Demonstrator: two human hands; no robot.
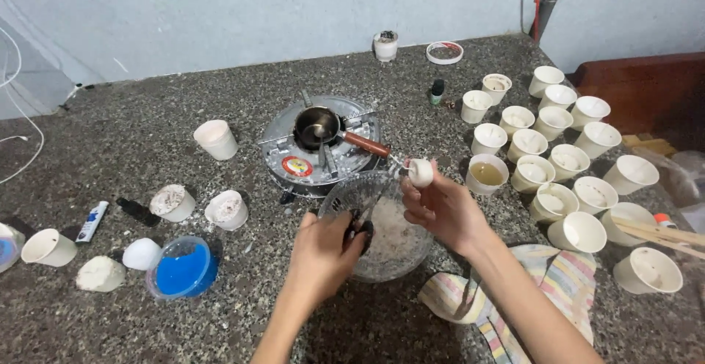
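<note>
My left hand [323, 250] grips the dark handles of scissors [365, 226] over a clear glass bowl [345, 197] holding pale flakes. My right hand [440, 210] holds a small white candle-like lump [421, 172] just above the bowl's far rim, with the scissor blades pointing up toward it. Behind the bowl, a small metal pot with a brown handle [317, 126] sits on a round portable stove [294, 162].
Several white paper cups [580, 232] crowd the right side of the speckled stone counter; others [216, 139] stand at left with a blue-filled dish [183, 268], white lumps [100, 274] and a tube [92, 221]. A striped cloth [448, 298] lies under my right forearm. Wooden sticks [661, 233] rest far right.
</note>
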